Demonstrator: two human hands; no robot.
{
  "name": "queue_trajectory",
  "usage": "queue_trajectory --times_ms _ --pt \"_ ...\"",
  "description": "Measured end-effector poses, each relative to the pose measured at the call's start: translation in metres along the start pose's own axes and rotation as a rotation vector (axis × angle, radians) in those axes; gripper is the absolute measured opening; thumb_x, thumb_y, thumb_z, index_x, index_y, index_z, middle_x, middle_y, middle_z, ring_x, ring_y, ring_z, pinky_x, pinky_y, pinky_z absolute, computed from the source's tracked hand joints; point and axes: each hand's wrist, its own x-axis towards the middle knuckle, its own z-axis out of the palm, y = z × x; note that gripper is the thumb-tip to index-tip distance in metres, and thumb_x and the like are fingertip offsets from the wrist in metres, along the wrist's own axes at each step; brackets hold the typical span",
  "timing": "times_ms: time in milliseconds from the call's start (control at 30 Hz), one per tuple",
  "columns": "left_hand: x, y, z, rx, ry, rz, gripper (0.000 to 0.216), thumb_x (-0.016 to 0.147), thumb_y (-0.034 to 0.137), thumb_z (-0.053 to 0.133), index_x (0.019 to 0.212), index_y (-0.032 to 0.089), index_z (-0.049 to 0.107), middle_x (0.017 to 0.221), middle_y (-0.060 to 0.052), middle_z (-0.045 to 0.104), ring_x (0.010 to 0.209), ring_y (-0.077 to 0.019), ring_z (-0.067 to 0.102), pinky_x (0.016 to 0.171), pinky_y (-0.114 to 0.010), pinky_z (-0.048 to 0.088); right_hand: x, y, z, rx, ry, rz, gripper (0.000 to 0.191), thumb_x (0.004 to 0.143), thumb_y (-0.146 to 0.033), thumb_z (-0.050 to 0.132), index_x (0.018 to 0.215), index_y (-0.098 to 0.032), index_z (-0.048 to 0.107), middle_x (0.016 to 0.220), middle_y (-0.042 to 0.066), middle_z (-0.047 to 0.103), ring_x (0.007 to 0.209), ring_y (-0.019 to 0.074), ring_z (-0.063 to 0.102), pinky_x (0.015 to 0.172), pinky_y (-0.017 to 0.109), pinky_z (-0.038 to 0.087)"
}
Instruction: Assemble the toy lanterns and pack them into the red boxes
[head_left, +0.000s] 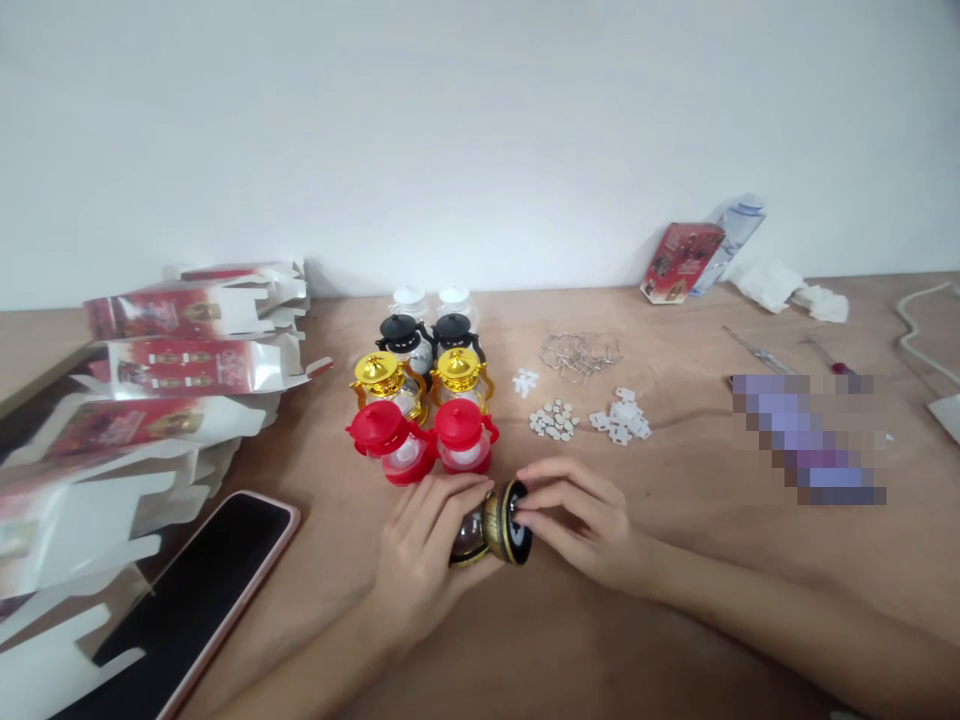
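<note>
My left hand is wrapped round a small black-and-gold lantern, which lies on its side with its base turned to the right. The fingertips of my right hand are pinched together at that base; whatever they hold is too small to make out. Just beyond my left hand stand two red lanterns, with pairs of gold lanterns, black lanterns and white lanterns in rows behind. Right of them lie button cells, white plastic tabs, small white pieces and thin metal wires.
Flattened red-and-white boxes are piled on the left beside a phone. At the right lie tweezers, a screwdriver and a blurred-out object. A red box, crumpled tissue and a white cable sit farther back.
</note>
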Motion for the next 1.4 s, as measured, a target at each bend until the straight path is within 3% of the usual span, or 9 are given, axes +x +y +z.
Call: queue_trajectory --times_ms 367,800,1400 --pt "0.003 0.002 -0.002 0.005 -0.004 0.013 0.032 0.084 0.037 0.06 0.105 0.014 0.054 0.095 -0.01 0.066 0.084 -0.0197 0.063 0.071 -0.031 0.051 -0.008 -0.001 0.0 -0.198 -0.025 -0.148 0.009 0.081 -0.011 0.061 0.09 -0.011 0.063 0.094 0.013 0.069 0.087 0.0133 0.067 0.077 0.022 0.056" --pt "0.0 0.001 -0.001 -0.01 -0.005 0.024 0.035 0.083 0.038 0.06 0.109 0.015 0.054 0.097 -0.01 0.066 0.085 -0.0206 0.063 0.073 -0.033 0.051 -0.008 -0.003 0.0 -0.369 0.023 -0.282 0.005 0.079 -0.011 0.061 0.084 -0.011 0.063 0.084 0.012 0.07 0.082 0.0148 0.068 0.077 0.023 0.059" --pt "-0.004 0.0 0.001 -0.038 -0.012 0.038 0.038 0.085 0.04 0.057 0.113 0.016 0.054 0.098 -0.011 0.065 0.086 -0.0209 0.062 0.073 -0.033 0.05 -0.009 -0.001 0.001 -0.23 0.034 -0.244 0.008 0.078 -0.01 0.057 0.084 -0.012 0.061 0.091 0.012 0.068 0.08 0.0139 0.066 0.073 0.024 0.057"
